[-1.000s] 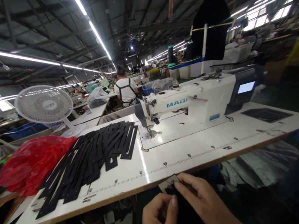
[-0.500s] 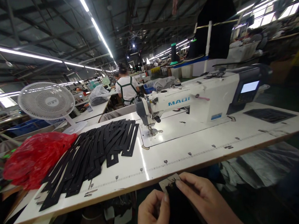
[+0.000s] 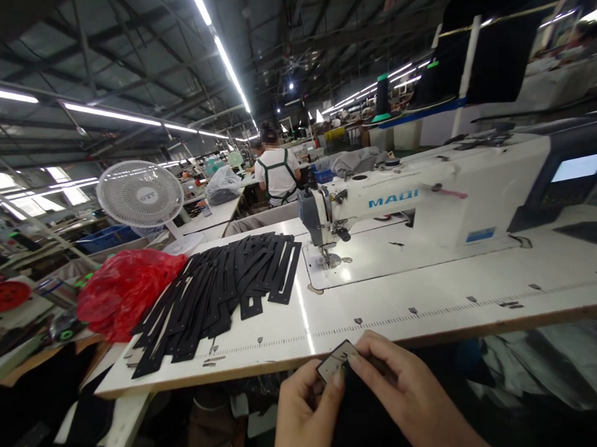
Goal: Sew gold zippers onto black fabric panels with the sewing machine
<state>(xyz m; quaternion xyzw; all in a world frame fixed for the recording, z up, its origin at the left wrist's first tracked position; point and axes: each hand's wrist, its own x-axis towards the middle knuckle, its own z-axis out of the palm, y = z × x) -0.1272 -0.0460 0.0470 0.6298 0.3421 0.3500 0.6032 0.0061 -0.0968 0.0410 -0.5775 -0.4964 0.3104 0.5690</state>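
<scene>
My left hand (image 3: 306,411) pinches the lower edge of a small flat beige-grey piece with a dark border (image 3: 333,364), between thumb and fingers. On its right corner, the thumb and fingers of my right hand (image 3: 402,392) are also closed. Small dark marks, maybe threads, show on its face. Both hands are just in front of the table's near edge; the dark area below them is too black to make out. Beyond them, a white sewing machine (image 3: 444,198) stands on the white table (image 3: 323,318). Flat black slotted pieces (image 3: 215,292) lie heaped left of its needle.
A red plastic bag (image 3: 125,288) lies left of the heap, with a white fan (image 3: 142,195) behind it. A printed ruler runs along the table's front edge. Farther back, a person in a white shirt (image 3: 277,172) faces away. A green-based thread cone (image 3: 382,98) stands behind the machine.
The view has turned left, so the table and machine appear farther right. The small piece has tilted and shows more of its beige face. Both hands keep their pinch.
</scene>
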